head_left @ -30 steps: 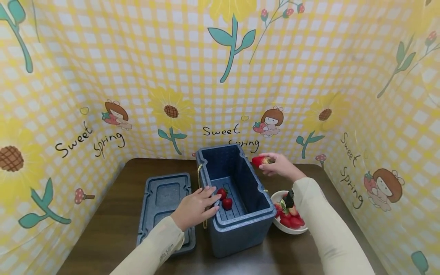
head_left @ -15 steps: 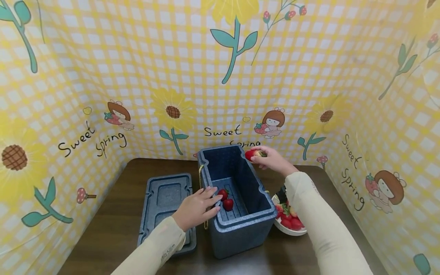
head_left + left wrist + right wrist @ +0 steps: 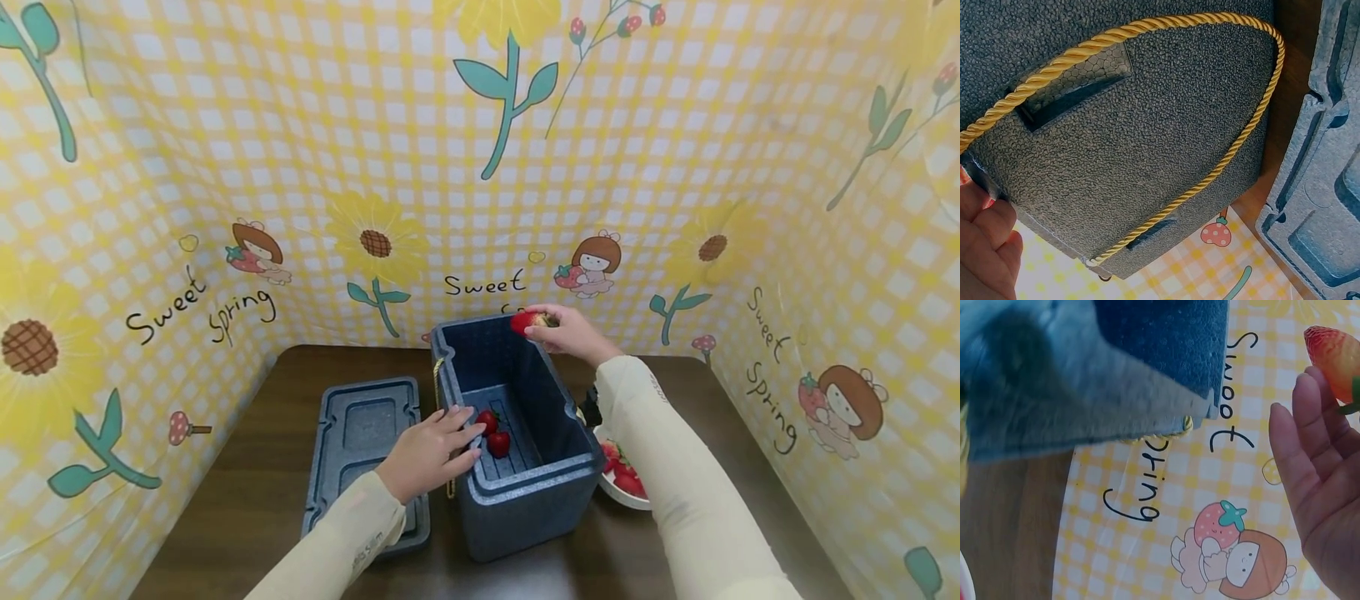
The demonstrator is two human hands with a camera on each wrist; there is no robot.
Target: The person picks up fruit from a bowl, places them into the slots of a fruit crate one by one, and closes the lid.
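Note:
A deep blue-grey foam box (image 3: pixel 525 521) stands uncovered on the table. My left hand (image 3: pixel 429 454) rests on its left rim, fingers extended over the edge. Just inside, on the box floor, lie two red strawberries, one (image 3: pixel 498 444) nearer me than the other (image 3: pixel 488 422). Above the far right rim, my right hand (image 3: pixel 576 335) pinches a strawberry (image 3: pixel 524 323) near its leafy end, the red tip pointing left. That same strawberry (image 3: pixel 1338 359) shows beyond the fingertips in the right wrist view. A gold rope handle (image 3: pixel 1235 147) hangs along the box's outer side.
The box's lid (image 3: pixel 367 425) lies on the brown table (image 3: pixel 247 467) at left, partly under my left forearm. Right of the box sits a white bowl (image 3: pixel 630 502) of several strawberries, partly hidden by my right sleeve. Checked yellow cloth (image 3: pixel 420 150) encloses the back and sides.
My right hand has moved left with its strawberry, from beside the box to over its far right rim. The left hand and the strawberries in the box have stayed put.

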